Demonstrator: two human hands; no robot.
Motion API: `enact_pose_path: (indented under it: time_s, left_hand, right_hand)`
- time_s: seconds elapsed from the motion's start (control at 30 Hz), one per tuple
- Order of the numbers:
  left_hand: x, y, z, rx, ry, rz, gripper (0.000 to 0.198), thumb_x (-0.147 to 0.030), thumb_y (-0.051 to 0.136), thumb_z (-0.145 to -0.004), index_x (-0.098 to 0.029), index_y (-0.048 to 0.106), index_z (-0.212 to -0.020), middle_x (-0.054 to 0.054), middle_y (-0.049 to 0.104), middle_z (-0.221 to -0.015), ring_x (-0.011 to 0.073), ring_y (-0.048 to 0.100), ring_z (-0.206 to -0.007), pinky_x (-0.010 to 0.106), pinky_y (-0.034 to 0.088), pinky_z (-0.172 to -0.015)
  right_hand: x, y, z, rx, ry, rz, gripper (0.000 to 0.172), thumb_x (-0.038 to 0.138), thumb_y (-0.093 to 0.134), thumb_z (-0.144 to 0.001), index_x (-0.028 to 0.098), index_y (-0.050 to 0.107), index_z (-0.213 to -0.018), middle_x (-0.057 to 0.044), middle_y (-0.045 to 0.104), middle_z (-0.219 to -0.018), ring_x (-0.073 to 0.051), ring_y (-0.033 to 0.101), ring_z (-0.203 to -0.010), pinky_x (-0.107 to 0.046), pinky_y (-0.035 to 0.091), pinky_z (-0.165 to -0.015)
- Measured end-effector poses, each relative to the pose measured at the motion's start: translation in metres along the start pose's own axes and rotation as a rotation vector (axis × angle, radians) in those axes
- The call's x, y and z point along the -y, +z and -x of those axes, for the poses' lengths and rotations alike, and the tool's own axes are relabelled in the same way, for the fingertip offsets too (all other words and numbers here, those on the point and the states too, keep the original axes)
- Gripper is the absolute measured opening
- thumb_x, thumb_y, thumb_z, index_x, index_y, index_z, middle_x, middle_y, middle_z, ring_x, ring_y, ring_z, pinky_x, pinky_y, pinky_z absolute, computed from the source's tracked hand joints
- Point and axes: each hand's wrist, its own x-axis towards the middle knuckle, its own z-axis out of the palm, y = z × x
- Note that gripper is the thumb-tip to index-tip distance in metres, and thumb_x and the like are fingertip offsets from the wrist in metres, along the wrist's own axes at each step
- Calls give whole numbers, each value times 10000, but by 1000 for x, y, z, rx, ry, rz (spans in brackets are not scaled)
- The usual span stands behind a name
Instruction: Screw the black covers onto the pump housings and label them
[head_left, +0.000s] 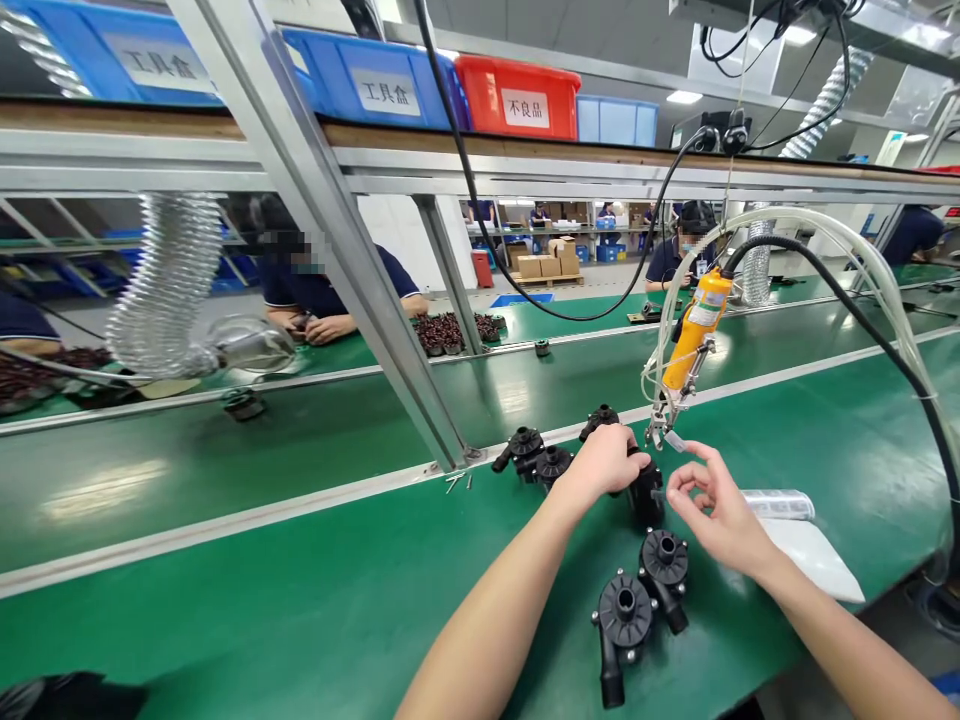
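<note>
My left hand (606, 462) is closed round a black pump (646, 497), its fingers over the upper part; the grip is partly hidden. My right hand (712, 505) is just to the right of it. A small white label (676, 441) clings to its outstretched index fingertip, while the other fingers are curled. Nearer to me, two black pumps, one in front (625, 610) and one behind (666, 560), lie with their round faces up. More pumps (553, 465) are grouped left of my left hand, and another pump (600, 420) shows behind it.
A yellow electric screwdriver (696, 325) hangs above my hands, with pale tubes and a black cable. A clear roll (780, 504) and a white sheet (814, 560) lie to the right. Screws (459, 482) lie beside a metal post (330, 230). Across the belt sits a person (337, 290).
</note>
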Motion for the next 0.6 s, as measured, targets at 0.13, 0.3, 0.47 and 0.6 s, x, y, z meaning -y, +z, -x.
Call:
enact_pose_path:
  time_s: [0.13,0.3,0.47,0.6]
  left_hand:
    - [4,12,-8,-35,-90,48,225,-358,704,-810,-187,674,-666,77,686,-661,242,630,-647,313,424,-625]
    - [9,26,-20,-67,-129,170,281,-444,727,-776,-191,642,-688,12,652,-664,188,584,-635,273,386,-579]
    - [14,33,-27,-93,-167,248,320,-441,748,-731,-200,574,-614,-24,572,-577,166,522,-599,275,351,-565]
    - [14,33,-28,-101,-208,285,324,-412,756,-719,-210,537,-590,-25,559,-557,160,509,-576,281,344,-560]
  right_hand:
    - [-4,5,-15,84,11,-13,601,380,606,-966,266,302,-1471,-9,627,-932,-161,581,-779,-249,442,-579]
    - [-11,-3,-27,82,36,1,676,362,629,-948,260,268,-1510,12,633,-900,-140,541,-728,-250,442,-606]
    - [-19,-3,-27,67,85,-50,767,370,661,-930,259,206,-1537,19,639,-892,-130,528,-700,-243,447,-609]
    - [-21,1,-25,53,78,-34,801,372,662,-930,259,172,-1555,14,644,-897,-125,521,-696,-240,452,-612]
